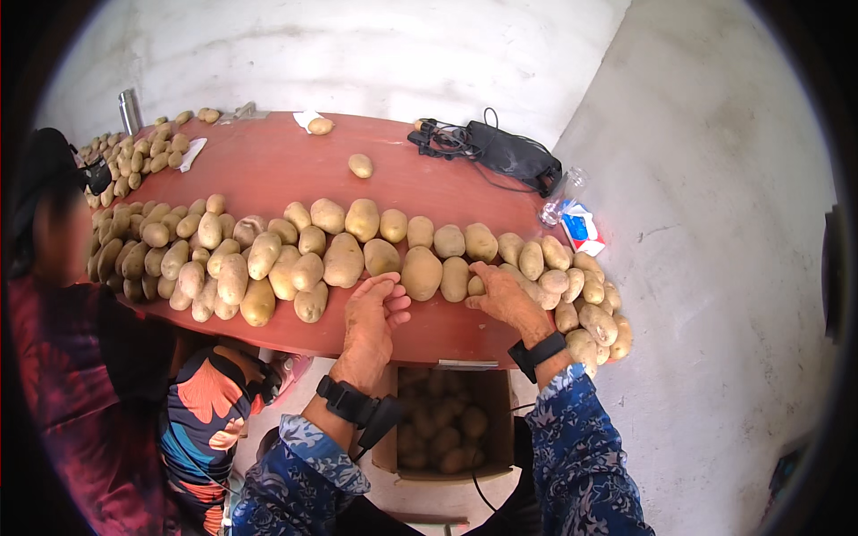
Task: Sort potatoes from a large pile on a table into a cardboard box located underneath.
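My left hand (pixel 375 318) is above the front of a red table (pixel 268 164), fingers loosely curled and slightly apart. I see nothing in it. Its fingertips are beside a large potato (pixel 422 273) in the front row. My right hand (pixel 506 298) has thumb and forefinger around a small potato (pixel 476 286), which the hand partly hides. Immediately left of that one stands an oblong potato (pixel 455 279). Behind both hands runs another row, including a rounded potato (pixel 480 242). A heap of potatoes (pixel 598 324) lies at the table's right end, past my right wrist.
Under the table edge, a cardboard box (pixel 385 429) holds potatoes. Many more potatoes (pixel 231 278) spread leftward, near a seated person (pixel 60 375). A black bag with cables (pixel 513 153), a clear glass bottle (pixel 563 197) and a tissue pack (pixel 582 228) lie at the back right.
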Motion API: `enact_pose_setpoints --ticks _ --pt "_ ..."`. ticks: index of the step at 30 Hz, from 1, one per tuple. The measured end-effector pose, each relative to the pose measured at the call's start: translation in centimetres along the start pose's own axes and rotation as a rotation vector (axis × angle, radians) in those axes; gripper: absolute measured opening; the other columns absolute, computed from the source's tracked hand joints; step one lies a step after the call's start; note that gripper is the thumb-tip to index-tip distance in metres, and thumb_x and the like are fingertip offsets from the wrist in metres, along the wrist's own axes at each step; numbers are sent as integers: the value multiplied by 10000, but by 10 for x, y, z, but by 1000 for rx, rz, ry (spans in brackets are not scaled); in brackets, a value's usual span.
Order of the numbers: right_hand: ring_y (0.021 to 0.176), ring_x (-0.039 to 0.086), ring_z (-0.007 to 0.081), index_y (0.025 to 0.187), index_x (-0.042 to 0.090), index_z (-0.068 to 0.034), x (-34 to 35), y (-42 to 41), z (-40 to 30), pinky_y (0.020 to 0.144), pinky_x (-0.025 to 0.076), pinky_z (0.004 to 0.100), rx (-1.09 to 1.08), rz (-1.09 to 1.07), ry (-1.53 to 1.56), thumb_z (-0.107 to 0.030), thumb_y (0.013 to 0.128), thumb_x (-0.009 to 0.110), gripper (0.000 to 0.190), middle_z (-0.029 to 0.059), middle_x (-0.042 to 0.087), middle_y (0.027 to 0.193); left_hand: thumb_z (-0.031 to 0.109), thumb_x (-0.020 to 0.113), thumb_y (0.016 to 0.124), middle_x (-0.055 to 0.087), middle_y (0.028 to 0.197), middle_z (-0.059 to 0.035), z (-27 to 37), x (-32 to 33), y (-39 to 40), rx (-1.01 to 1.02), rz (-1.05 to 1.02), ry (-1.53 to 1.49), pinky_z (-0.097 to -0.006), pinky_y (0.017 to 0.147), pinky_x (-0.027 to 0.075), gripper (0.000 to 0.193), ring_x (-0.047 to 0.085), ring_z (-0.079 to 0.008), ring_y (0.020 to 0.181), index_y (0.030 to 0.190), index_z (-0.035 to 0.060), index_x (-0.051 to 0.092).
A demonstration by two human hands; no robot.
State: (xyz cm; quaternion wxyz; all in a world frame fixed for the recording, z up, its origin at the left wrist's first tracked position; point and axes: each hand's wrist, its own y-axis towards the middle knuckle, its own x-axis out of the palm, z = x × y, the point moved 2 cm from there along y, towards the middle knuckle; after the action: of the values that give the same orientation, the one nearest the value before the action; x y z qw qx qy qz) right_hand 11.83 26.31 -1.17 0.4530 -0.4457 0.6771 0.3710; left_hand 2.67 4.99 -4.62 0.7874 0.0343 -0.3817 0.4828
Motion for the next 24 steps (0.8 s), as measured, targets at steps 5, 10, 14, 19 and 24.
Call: enact_pose_setpoints --ticks 5,10,14,19,24 --pt "1107 542 388 1191 519 -45 9 -2 3 908 466 454 22 -47 1 -187 722 751 541 215 596 1130 162 567 925 645 852 -9 7 -11 4 24 16 -10 -266 613 516 189 622 -122 734 1086 81 625" --pt "905 629 412 1149 549 -64 -9 -32 -15 812 500 484 161 100 1 -309 709 739 538 237 656 915 142 561 925 653 831 -21 14 -15 5 57 54 -43 -255 559 510 164 625 -117 689 1042 69 650" --pt "842 637 429 982 609 -27 -25 -61 -32 772 499 473 185 -151 179 -401 743 699 453 236 657 821 136 563 926 649 822 -21 17 -17 4 80 62 -35 -245 555 508 162 624 -115 682 1046 63 645" --pt "812 646 338 940 643 -25 -31 -91 -59 739 498 415 97 -528 114 -387 745 732 421 187 660 841 128 559 927 644 809 -22 17 -10 1 76 53 -45 -238 547 506 162 625 -114 675 1045 53 640" --pt "838 639 379 1035 629 -45 -18 -87 -56 754 506 425 -167 -418 -31 -334 821 682 364 153 675 876 149 561 924 641 849 -22 16 -14 1 78 52 -7 -260 592 505 195 616 -122 722 1076 48 630"
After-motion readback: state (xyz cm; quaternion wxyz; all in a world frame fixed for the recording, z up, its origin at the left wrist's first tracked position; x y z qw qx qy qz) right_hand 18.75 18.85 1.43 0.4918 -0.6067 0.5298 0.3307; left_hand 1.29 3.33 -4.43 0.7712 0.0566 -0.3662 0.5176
